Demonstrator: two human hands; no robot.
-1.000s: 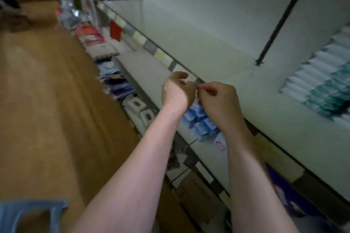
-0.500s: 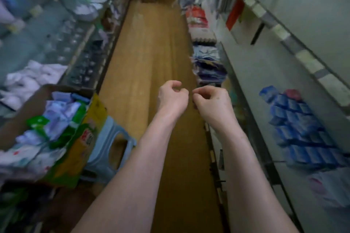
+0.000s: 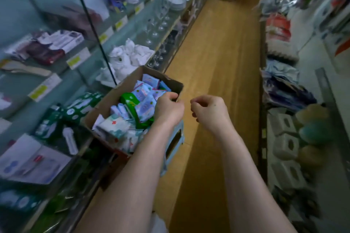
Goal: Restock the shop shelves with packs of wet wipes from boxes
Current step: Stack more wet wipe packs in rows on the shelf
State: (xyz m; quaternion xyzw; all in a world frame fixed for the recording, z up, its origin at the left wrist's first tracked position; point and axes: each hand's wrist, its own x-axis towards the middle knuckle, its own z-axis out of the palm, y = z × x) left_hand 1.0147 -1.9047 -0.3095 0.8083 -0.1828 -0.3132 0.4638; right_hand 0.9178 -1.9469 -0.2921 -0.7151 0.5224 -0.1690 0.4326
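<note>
Hands have swung round to the box (image 3: 113, 97): restocking looks midway.
Left hand (image 3: 168, 108) curls over the packs (image 3: 144, 104) filling the box, grip unclear; right hand (image 3: 208, 113) curled, empty, beside it. Plenty left.

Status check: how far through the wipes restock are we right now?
Done: no newly shelved packs show in this view. In hand: nothing clearly; the left hand is curled over the packs in the cardboard box, grip unclear, and the right hand is curled and empty. Left: the box is heaped full, so most shelving likely remains.
</note>
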